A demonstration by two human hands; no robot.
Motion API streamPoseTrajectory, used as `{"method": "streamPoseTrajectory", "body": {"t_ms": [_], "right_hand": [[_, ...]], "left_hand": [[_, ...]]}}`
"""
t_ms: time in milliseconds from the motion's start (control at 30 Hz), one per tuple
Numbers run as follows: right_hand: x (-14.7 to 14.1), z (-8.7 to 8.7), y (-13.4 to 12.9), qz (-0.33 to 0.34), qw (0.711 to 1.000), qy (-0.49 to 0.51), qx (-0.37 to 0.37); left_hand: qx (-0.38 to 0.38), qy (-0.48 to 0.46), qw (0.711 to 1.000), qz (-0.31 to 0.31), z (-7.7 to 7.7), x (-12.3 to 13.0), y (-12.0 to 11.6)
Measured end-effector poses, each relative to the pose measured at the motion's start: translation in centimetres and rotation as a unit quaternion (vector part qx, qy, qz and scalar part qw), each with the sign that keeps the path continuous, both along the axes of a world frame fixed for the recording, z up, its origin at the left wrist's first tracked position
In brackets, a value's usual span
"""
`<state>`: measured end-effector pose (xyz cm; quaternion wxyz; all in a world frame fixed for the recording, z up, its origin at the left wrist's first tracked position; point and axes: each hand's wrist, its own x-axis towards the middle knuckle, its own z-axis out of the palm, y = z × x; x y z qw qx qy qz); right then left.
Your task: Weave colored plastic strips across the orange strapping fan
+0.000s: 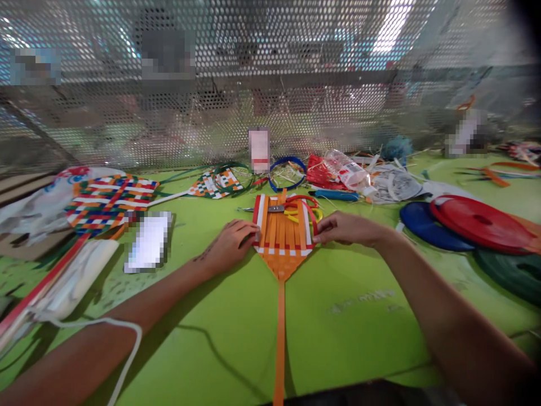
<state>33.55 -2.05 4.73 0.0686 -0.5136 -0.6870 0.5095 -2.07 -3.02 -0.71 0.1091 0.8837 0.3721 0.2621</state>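
Observation:
An orange woven piece (282,264) with white and red strips lies on the green table (350,338), its long orange strip running down toward me. At its left edge, my left hand (236,239) has its fingertips on the end of a white and red strip. My right hand (336,228) is closed in a pinch on a red strip (313,217) at the right edge. Pliers (276,208) with red and yellow handles rest across the upper part of the weave.
Colourful woven pieces (112,203) lie at the left, near a white roll (84,276) and a cord. Coils of red (477,223), blue (431,225) and green strip are at the right. Behind are a blue ring (288,172), a plastic bottle (349,171) and a perforated metal screen (211,84).

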Motion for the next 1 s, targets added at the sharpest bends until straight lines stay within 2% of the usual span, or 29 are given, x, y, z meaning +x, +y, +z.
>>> {"method": "streamPoseTrajectory", "body": {"t_ms": [233,500,633,833,1000], "right_hand": [[-1.3,0.4,-0.6,-0.004,0.998,-0.05,0.036],[-1.8,-0.6,-0.6,-0.048,0.993,-0.086,0.069],[-1.7,-1.0,-0.6,-0.045,0.99,-0.101,0.091],[-1.5,-1.4,-0.7,-0.035,0.995,-0.073,0.057],[-1.5,-1.4,-0.8,-0.033,0.995,-0.069,0.056]], "left_hand": [[-0.002,0.0,1.0,0.0,0.5,0.0,-0.2],[0.005,0.026,0.999,0.024,0.4,-0.1,-0.3],[0.005,0.034,0.999,0.03,0.3,0.0,-0.4],[0.003,0.042,0.999,0.034,0.3,-0.1,-0.4],[0.001,0.039,0.999,0.036,0.4,-0.1,-0.4]]}}
